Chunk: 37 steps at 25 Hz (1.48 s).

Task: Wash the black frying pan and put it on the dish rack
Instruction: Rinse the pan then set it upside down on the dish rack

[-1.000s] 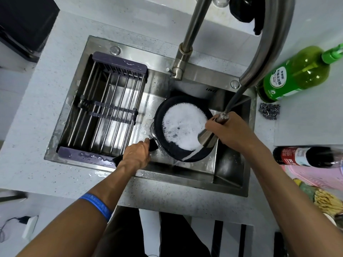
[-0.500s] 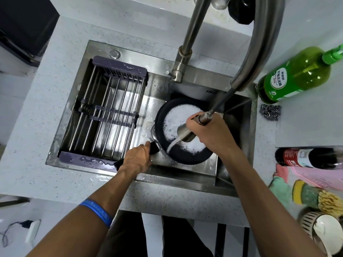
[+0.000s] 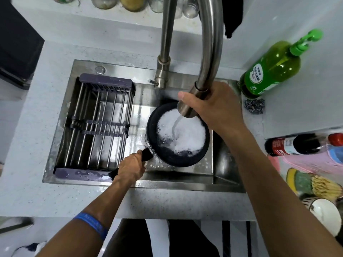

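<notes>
While two bare forearms reach forward from the bottom of the view, the left one wearing a blue wristband point(image 3: 91, 225), both hands are busy over a steel sink point(image 3: 185, 184) set in a pale speckled counter point(image 3: 27, 141). Nearest, the left hand point(image 3: 131, 168) has its fingers curled tightly round the black handle of the frying pan point(image 3: 168, 156), which sits in the right half of the sink. The pan holds a wide pool of white soap foam point(image 3: 187, 134), with a few bubbles along its near edge.

Just beyond, the right hand point(image 3: 216, 106) is wrapped round the pull-out spray head point(image 3: 189, 102) of the faucet, thumb pointing left. A thin stream of water point(image 3: 176, 127) runs from the head down into the foam.

Filling the left half of the sink is the dish rack point(image 3: 96, 125), with steel bars and purple end pieces; nothing lies on it.

On the counter to the right lie a dark bottle with a red label point(image 3: 295, 144) on its side, a pink item, and what looks like a brush beside a white cup, though the edge of the view is distorted. Farther back, a steel scourer point(image 3: 254, 106) rests beside a green pump bottle of dish soap point(image 3: 271, 69). Several jars line the back ledge, their contents unclear.
</notes>
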Tool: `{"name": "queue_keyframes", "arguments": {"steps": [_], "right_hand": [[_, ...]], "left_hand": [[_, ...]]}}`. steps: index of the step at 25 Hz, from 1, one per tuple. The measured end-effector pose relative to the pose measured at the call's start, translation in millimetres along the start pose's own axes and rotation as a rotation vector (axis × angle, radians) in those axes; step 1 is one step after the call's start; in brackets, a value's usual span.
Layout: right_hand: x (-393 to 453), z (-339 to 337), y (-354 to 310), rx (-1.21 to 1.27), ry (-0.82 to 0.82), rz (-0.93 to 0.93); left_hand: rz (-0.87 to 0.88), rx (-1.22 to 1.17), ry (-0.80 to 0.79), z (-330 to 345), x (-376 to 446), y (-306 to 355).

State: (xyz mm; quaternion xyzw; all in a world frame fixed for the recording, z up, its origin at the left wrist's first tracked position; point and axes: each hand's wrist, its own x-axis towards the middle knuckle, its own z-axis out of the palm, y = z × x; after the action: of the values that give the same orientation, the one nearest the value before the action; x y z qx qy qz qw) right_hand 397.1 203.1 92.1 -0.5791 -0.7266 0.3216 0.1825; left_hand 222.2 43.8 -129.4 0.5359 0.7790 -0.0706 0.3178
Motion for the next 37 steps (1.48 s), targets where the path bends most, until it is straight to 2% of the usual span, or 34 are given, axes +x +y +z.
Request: {"name": "queue_keyframes", "arguments": {"steps": [2, 4, 5, 7, 9, 10, 12, 16, 19, 21, 25, 28, 31, 37], "right_hand": [[-10.0, -8.4, 13.2, 0.132, -0.056, -0.042], [-32.9, -5.6, 48.2, 0.274, -0.085, 0.026], [-46.3, 8.1, 73.6, 0.308, -0.059, 0.161], [-66.3, 49.5, 133.7, 0.342, -0.014, 0.644], [-68.8, 104.5, 189.9, 0.546, -0.113, 1.134], [-64.6, 130.0, 209.7, 0.681, -0.153, 1.274], [-54.3, 167.8, 241.4, 0.826, -0.153, 1.344], [-45.8, 177.7, 249.5, 0.816, -0.016, 1.245], [-44.6, 134.3, 226.3, 0.666, 0.105, 1.066], [-44.9, 98.8, 204.5, 0.479, 0.118, 0.933], [-43.5, 24.1, 136.2, -0.180, 0.067, 0.588], [-32.5, -7.0, 84.9, -0.496, 0.034, 0.451], [-26.0, -23.9, 52.5, -0.637, 0.022, 0.353], [-17.5, -23.4, 19.4, -0.778, -0.010, 0.250]], "left_hand": [[-0.030, 0.030, -0.012, -1.5, -1.9, 2.4], [-0.054, 0.050, -0.029, -3.5, -1.1, 4.6], [-0.064, 0.054, -0.037, -4.1, 0.1, 4.2], [-0.069, 0.065, -0.049, -5.4, 3.3, 4.8], [-0.087, 0.113, -0.042, -1.0, 9.1, 5.2], [-0.096, 0.156, -0.033, 2.9, 11.5, 4.7], [-0.113, 0.225, -0.007, 10.6, 16.1, 6.7], [-0.198, 0.202, 0.019, 12.7, 18.0, 10.3], [-0.172, 0.152, 0.071, -3.4, 5.5, 19.5], [-0.125, 0.082, 0.055, -12.4, -11.0, 25.5], [-0.062, -0.195, -0.100, -23.1, -46.4, 28.9], [-0.034, -0.330, -0.196, -23.5, -55.3, 30.8], [-0.024, -0.548, -0.288, -27.5, -60.0, 32.4], [0.035, -0.622, -0.485, -31.4, -71.5, 27.5]]}}
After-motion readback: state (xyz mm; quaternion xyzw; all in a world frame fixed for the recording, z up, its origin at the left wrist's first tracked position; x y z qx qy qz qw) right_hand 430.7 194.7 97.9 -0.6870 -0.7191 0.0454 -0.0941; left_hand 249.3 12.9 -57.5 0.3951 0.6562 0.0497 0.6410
